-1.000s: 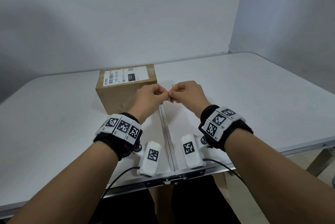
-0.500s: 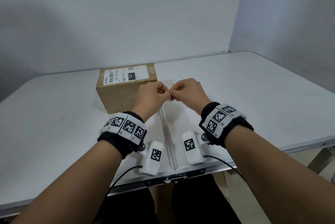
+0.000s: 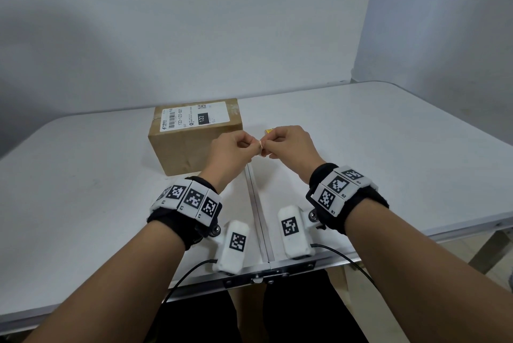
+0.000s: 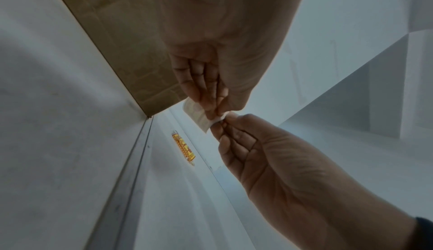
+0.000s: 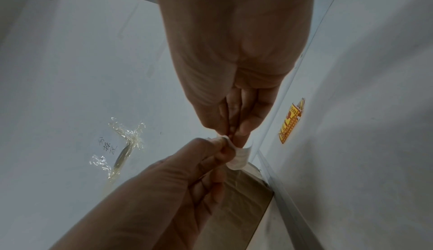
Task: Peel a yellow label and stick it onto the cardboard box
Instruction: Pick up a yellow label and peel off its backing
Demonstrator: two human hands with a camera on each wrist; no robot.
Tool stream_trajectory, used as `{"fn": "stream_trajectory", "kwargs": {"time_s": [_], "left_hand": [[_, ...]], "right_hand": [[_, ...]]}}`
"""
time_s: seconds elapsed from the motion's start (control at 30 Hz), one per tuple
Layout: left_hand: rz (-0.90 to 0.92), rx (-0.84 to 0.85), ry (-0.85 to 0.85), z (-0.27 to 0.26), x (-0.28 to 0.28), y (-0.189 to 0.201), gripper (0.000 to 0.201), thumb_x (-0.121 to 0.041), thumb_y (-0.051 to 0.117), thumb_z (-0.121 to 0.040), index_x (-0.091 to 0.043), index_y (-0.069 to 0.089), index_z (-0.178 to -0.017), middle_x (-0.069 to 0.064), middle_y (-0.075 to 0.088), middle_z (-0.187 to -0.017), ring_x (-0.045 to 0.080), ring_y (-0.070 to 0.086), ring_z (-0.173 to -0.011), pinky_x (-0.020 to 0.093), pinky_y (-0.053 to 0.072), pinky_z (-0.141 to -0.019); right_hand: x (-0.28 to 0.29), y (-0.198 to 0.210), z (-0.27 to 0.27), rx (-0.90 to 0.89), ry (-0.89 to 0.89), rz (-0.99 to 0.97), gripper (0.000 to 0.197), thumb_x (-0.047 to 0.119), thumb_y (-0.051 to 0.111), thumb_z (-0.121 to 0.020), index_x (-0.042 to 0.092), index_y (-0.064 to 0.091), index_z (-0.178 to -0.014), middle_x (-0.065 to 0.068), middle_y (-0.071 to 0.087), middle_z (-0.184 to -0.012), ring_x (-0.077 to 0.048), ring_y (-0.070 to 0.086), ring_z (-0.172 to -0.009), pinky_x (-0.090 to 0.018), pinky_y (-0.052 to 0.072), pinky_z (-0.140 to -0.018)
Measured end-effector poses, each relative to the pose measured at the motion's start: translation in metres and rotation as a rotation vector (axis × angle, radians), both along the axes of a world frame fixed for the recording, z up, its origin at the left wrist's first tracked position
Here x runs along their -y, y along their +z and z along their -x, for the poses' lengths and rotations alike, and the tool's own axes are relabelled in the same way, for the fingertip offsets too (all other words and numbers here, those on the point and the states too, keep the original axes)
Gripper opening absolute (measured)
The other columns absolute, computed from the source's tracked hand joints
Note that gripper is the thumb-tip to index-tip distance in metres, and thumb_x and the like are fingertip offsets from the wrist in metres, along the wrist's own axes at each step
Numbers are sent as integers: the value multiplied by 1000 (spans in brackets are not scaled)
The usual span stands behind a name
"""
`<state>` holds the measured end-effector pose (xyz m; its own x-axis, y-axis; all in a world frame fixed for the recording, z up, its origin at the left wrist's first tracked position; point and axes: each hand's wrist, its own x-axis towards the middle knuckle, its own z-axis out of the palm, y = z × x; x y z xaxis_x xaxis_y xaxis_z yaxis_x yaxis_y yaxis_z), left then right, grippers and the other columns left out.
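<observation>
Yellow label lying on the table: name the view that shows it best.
The right wrist view: the yellow label lies unobstructed, with its print visible. The left wrist view shows it smaller and steeply foreshortened. The head view shows only a corner behind the right hand.

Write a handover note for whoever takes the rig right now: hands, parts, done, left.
Left hand: pinches one end of a small label strip above the table.
Right hand: pinches the other end, fingertips meeting the left's.
Box: on the table, just left of the hands, white shipping sticker on top, no yellow one.
Another yellow label lies flat on the table beyond the hands.
Done: strip picked up. Whether it has begun to peel can't be told.
Left: separate the label, press it onto the box.
</observation>
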<state>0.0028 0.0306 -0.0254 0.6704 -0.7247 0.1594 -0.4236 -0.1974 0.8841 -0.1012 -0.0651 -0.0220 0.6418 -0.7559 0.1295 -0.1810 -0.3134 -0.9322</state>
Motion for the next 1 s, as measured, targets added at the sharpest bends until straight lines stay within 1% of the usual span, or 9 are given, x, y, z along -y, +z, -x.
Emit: {"fn": "stream_trajectory", "kwargs": {"time_s": [0.1,0.17,0.27,0.37,0.57,0.7,0.77,0.87,1.0], "left_hand": [[25,-125,-49,2,-1,1,16,-21,63,-84,-7,71,-86,4,74,-86,11,61,-67,30,54,-76],[30,-195,-68,2,-1,2,19,-20,62,-86,-4,72,-91,5,72,-87,9,58,-64,25,50,-72],[35,-245,-67,2,-1,5,25,-26,63,-87,-5,73,-93,3,74,-88,8,59,-65,24,51,-72],[26,-275,-69,2,1,6,29,-32,64,-87,-5,73,-94,0,72,-83,8,59,-64,21,51,-68],[16,-363,-65,-1,3,4,23,-31,67,-86,-9,74,-93,1,70,-83,10,59,-67,24,51,-72],[-5,-448,-68,2,6,4,35,-39,60,-90,-6,72,-95,3,69,-82,13,60,-67,24,53,-71],[4,-491,-71,2,7,3,30,-31,57,-93,-4,70,-98,4,67,-82,12,58,-66,22,53,-68],[4,-474,-71,0,6,1,19,-19,54,-95,-6,68,-97,5,66,-81,10,56,-62,18,52,-61],[-126,-268,-137,-4,1,0,22,-20,52,-96,-7,68,-103,4,68,-82,10,56,-65,21,49,-67]], "right_hand": [[-2,0,2,23,2,-9,14,7,61,-77,0,72,-85,-15,74,-85,-17,68,-76,-21,56,-70],[-2,1,3,30,-1,8,12,7,62,-78,2,70,-85,-15,74,-89,-17,67,-75,-20,56,-68],[-1,2,1,23,-1,47,6,8,62,-80,7,68,-81,-16,74,-91,-23,70,-79,-28,58,-74],[1,1,0,5,3,93,4,9,63,-79,10,66,-80,-14,74,-86,-26,71,-80,-36,59,-81],[3,-1,1,-16,8,125,8,11,67,-80,6,68,-85,-12,74,-92,-27,71,-86,-38,59,-80],[5,-1,1,-19,24,140,7,11,70,-80,5,69,-84,-11,73,-89,-26,70,-87,-38,57,-85],[3,-2,1,-34,49,152,8,6,67,-80,5,71,-86,-12,73,-91,-25,69,-90,-38,55,-89],[6,-2,1,16,66,45,14,0,60,-83,5,71,-91,-14,72,-98,-24,68,-90,-31,58,-82],[21,-7,6,146,-74,-143,13,5,61,-85,10,68,-94,-9,67,-97,-20,65,-89,-28,57,-80]]}}
